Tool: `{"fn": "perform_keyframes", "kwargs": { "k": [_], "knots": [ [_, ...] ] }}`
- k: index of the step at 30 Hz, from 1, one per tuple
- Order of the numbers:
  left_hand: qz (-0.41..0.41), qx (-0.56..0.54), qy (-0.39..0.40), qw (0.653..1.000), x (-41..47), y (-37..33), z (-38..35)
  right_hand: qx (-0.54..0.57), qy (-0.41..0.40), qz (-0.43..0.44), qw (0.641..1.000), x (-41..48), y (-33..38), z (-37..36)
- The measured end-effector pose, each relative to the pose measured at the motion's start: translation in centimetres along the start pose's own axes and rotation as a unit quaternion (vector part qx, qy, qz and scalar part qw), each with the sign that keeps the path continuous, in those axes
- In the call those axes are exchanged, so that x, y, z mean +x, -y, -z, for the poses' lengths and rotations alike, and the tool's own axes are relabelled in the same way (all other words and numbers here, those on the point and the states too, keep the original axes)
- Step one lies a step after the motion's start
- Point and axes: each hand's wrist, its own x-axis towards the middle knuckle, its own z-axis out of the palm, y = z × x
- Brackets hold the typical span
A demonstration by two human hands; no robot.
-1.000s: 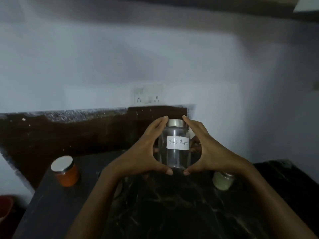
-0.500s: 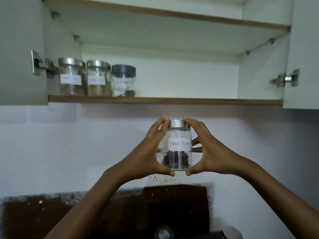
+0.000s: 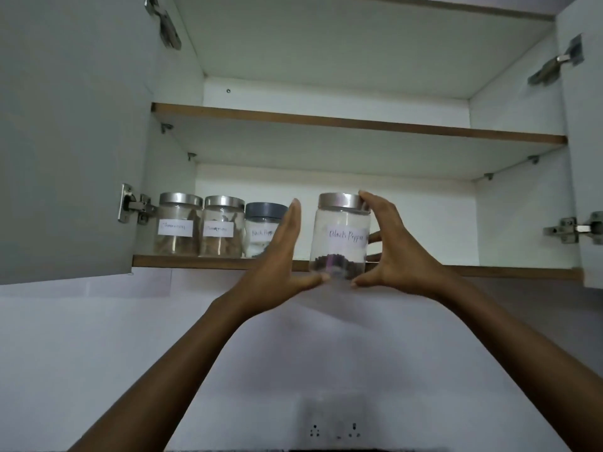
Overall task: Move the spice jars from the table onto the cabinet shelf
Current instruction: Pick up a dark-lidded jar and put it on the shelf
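Pepper jar (image 3: 341, 236) is up in the air at the front of the cabinet, level with the lower shelf (image 3: 195, 261). Long axis close to vertical, top leaning slightly right. Silver lid up, handwritten label "Black Pepper" facing the camera, dark peppercorns lying at the bottom. Its base overlaps the shelf's brown front edge and hangs a little below it. Cannot tell whether any part is over the board.

Right hand (image 3: 398, 252) holds the jar: forefinger hooked over the lid rim, thumb at the base, other fingers curled behind the glass. Left hand (image 3: 280, 256) is wide, fingers straight and pointing up, with a gap between them and the jar's side. Only its thumb tip reaches the base.

At the left end of the shelf stand the first jar (image 3: 178, 225) and second jar (image 3: 223, 227), both silver-lidded, side by side and touching or nearly so. The grey-lidded jar (image 3: 262, 230) is just beside them, partly behind the left fingers. All three are upright, near the front edge.

Room: from the grey-lidded jar rightward the board runs open to the cabinet's right side wall. Headroom reaches to the upper shelf (image 3: 359, 123), well above lid height. Left door (image 3: 65, 141) and right door (image 3: 584, 158) stand open, with hinges jutting in at both sides. Wall socket (image 3: 336, 430) sits low on the wall beneath.
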Motion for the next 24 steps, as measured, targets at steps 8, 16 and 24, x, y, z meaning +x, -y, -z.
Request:
{"fn": "perform_keyframes", "kwargs": {
  "k": [8, 16, 24],
  "knots": [
    [0.106, 0.226, -0.072, 0.966, 0.6, 7.1, -3.4, 0.009, -0.003, -0.048, 0.999, 5.9, -3.7, -3.5],
    [0.073, 0.292, -0.060, 0.952, -0.1, 9.1, -4.2, 0.044, 0.050, -0.103, 0.993, 8.5, -5.7, -5.1],
    [0.069, 0.299, -0.070, 0.949, 0.0, 9.5, -4.7, 0.107, 0.016, -0.135, 0.985, 9.6, -6.1, -7.3]
  ]
}}
